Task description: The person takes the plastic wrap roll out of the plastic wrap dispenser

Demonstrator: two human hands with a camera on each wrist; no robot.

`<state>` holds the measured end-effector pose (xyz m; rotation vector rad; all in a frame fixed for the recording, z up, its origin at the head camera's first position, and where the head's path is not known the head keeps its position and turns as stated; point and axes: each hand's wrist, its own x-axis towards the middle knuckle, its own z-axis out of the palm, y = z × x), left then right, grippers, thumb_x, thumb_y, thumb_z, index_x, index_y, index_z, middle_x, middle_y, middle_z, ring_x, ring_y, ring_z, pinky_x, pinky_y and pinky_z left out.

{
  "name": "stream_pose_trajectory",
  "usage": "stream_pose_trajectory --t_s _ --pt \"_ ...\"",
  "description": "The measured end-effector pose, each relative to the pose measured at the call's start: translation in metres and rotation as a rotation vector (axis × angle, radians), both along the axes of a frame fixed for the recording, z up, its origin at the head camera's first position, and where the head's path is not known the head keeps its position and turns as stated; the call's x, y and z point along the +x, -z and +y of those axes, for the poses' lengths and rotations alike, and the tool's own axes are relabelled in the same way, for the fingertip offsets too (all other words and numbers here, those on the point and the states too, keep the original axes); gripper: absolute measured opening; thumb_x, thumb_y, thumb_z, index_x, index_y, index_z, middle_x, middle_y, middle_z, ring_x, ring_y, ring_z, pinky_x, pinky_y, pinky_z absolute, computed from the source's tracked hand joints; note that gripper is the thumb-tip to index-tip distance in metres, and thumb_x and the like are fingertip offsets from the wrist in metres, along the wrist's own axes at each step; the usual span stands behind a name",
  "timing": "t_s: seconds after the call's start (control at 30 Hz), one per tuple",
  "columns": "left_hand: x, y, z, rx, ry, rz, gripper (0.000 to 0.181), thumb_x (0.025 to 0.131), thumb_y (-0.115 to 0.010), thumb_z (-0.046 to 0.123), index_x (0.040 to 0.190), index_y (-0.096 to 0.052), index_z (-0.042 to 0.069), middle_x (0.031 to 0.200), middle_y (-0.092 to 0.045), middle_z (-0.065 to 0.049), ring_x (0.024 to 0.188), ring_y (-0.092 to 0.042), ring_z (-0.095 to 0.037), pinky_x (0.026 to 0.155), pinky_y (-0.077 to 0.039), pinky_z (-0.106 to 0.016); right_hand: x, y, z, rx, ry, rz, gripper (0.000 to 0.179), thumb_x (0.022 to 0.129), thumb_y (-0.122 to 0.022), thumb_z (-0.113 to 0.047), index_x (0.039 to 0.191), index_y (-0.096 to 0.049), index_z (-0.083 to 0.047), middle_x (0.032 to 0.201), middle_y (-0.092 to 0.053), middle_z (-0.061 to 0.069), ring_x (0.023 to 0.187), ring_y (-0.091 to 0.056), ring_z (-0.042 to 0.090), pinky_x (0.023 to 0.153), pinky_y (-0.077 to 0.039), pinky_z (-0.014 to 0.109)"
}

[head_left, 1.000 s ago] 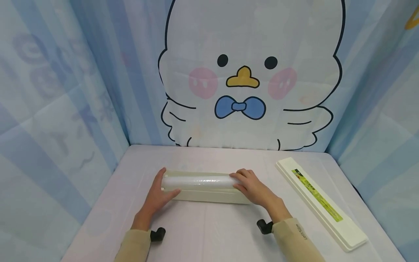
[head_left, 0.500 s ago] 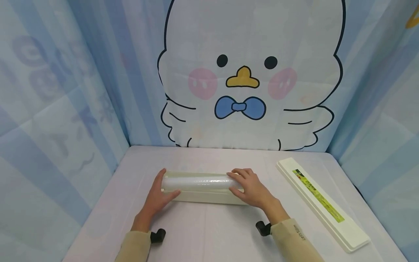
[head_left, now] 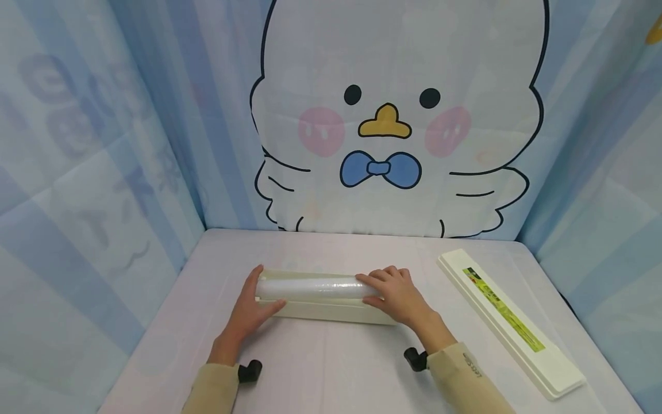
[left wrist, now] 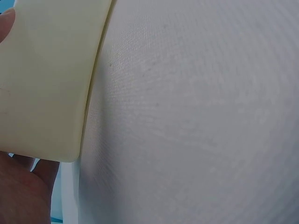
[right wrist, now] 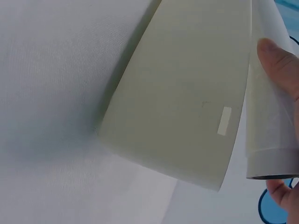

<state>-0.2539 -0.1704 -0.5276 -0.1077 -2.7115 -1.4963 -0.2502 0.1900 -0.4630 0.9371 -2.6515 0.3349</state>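
A clear plastic film roll [head_left: 315,287] lies lengthwise in an open cream box [head_left: 331,311] on the table. My left hand [head_left: 249,306] grips the box's left end, thumb on the front wall and fingers round the end. In the left wrist view the thumb presses on the plain box wall [left wrist: 42,88]. My right hand [head_left: 397,294] grips the right part of the roll, thumb in front and fingers behind. The right wrist view shows the roll's hollow end [right wrist: 271,163] raised above the rim of the box [right wrist: 177,102].
A long cream lid [head_left: 509,322] with a yellow-green label lies slanted at the right of the white-covered table [head_left: 320,368]. Behind stands a blue curtain [head_left: 227,144] with a cartoon chick. Black wrist mounts [head_left: 250,371] stick out from both sleeves.
My right hand has shifted slightly left along the roll and its fingers have resettled on it. The left hand and the lid stay in place.
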Motion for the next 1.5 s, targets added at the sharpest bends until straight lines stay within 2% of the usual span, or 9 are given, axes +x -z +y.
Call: stream_pose_trajectory --t_s 0.13,0.23,0.4,0.5,0.6,0.9,1.13,1.27,1.5 --pt "0.0 -0.001 -0.001 0.002 0.003 -0.001 0.101 0.086 -0.081 0.032 0.161 -0.016 0.011 0.164 -0.018 -0.02 0.147 -0.023 -0.04 0.115 -0.02 -0.062 0.0 -0.002 -0.001 0.069 0.01 0.024 0.048 0.087 -0.08 -0.035 0.131 -0.066 -0.021 0.113 -0.068 0.001 0.107 -0.057 0.029 0.096 -0.034 0.059" --pt "0.0 -0.001 -0.002 0.001 0.001 -0.005 0.102 0.086 -0.081 0.033 0.161 -0.016 0.012 0.165 -0.017 -0.019 0.148 -0.022 -0.039 0.115 -0.02 -0.062 0.0 -0.005 -0.003 0.09 -0.005 0.005 0.049 0.087 -0.079 -0.035 0.131 -0.065 -0.019 0.114 -0.068 0.003 0.111 -0.056 0.032 0.1 -0.035 0.059" --pt "0.001 -0.002 -0.001 -0.002 -0.002 -0.017 0.102 0.085 -0.081 0.034 0.161 -0.016 0.012 0.164 -0.018 -0.019 0.146 -0.024 -0.04 0.115 -0.021 -0.063 0.001 -0.009 -0.005 0.107 -0.029 -0.059 0.05 0.089 -0.079 -0.03 0.132 -0.06 -0.015 0.115 -0.064 0.006 0.105 -0.059 0.029 0.091 -0.05 0.047" --pt "0.001 -0.002 0.0 -0.005 -0.006 -0.018 0.102 0.086 -0.081 0.034 0.161 -0.016 0.012 0.164 -0.018 -0.019 0.146 -0.025 -0.04 0.115 -0.021 -0.063 0.001 -0.011 -0.006 0.115 -0.029 -0.086 0.05 0.089 -0.079 -0.028 0.133 -0.059 -0.015 0.118 -0.063 0.007 0.102 -0.061 0.027 0.087 -0.053 0.045" --pt "0.001 -0.002 0.0 -0.006 -0.007 -0.015 0.102 0.085 -0.081 0.034 0.161 -0.016 0.012 0.164 -0.019 -0.019 0.146 -0.025 -0.04 0.115 -0.021 -0.063 0.001 -0.012 -0.006 0.122 -0.032 -0.101 0.05 0.09 -0.079 -0.028 0.134 -0.058 -0.015 0.121 -0.063 0.007 0.104 -0.061 0.027 0.088 -0.053 0.046" --pt "0.001 -0.002 -0.001 -0.002 -0.004 -0.02 0.102 0.085 -0.081 0.035 0.161 -0.016 0.012 0.164 -0.019 -0.02 0.144 -0.028 -0.04 0.114 -0.022 -0.065 0.0 -0.013 -0.001 0.144 -0.12 -0.106 0.054 0.093 -0.075 -0.028 0.143 -0.056 -0.023 0.125 -0.064 0.001 0.102 -0.06 0.025 0.083 -0.053 0.042" --pt "0.001 -0.003 0.001 -0.003 -0.014 -0.034 0.102 0.085 -0.081 0.034 0.161 -0.016 0.013 0.164 -0.019 -0.02 0.144 -0.027 -0.04 0.114 -0.022 -0.065 -0.002 -0.012 0.0 0.194 -0.118 -0.071 0.055 0.093 -0.074 -0.034 0.143 -0.054 -0.026 0.124 -0.063 -0.001 0.103 -0.059 0.025 0.087 -0.047 0.045" --pt "0.002 -0.005 0.001 -0.014 -0.014 -0.032 0.103 0.085 -0.081 0.034 0.161 -0.016 0.012 0.164 -0.019 -0.021 0.144 -0.028 -0.041 0.113 -0.022 -0.065 -0.003 -0.01 0.0 0.183 -0.119 -0.059 0.054 0.092 -0.075 -0.033 0.142 -0.054 -0.027 0.124 -0.062 -0.001 0.103 -0.058 0.025 0.087 -0.046 0.046" --pt "0.001 -0.004 0.001 -0.022 -0.017 -0.025 0.102 0.085 -0.081 0.033 0.161 -0.016 0.012 0.164 -0.019 -0.02 0.144 -0.027 -0.041 0.114 -0.022 -0.065 -0.002 -0.008 0.0 0.162 -0.124 -0.041 0.055 0.091 -0.076 -0.031 0.142 -0.055 -0.027 0.122 -0.061 -0.001 0.095 -0.052 0.022 0.081 -0.045 0.039"
